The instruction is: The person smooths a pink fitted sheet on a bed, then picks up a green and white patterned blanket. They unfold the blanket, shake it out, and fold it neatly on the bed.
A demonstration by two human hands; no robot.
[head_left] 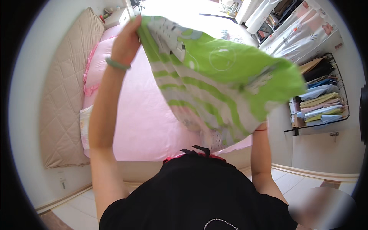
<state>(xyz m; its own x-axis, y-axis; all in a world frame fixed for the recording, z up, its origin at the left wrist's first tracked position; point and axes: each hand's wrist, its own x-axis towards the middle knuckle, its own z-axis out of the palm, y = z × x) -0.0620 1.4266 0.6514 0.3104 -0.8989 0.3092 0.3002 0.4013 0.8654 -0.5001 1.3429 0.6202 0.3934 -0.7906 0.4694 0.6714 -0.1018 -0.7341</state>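
A large green and white printed cloth, striped in its lower part and patterned with cartoon shapes, hangs spread in front of me above the bed. High at its upper left corner, my left hand is closed on the edge of the cloth, a green band round the wrist. My right hand is at the cloth's lower right side; only the wrist with a thin red cord shows clearly, and the fingers are hidden by the fabric. The cloth's right side bulges outward and is slightly blurred. Its lower end hangs near my waist.
Beneath the cloth is a bed with a pink sheet. A frilled pink pillow lies by the padded beige headboard. A white bedside cabinet stands beyond. At right, a black rack holds folded clothes near a printed curtain.
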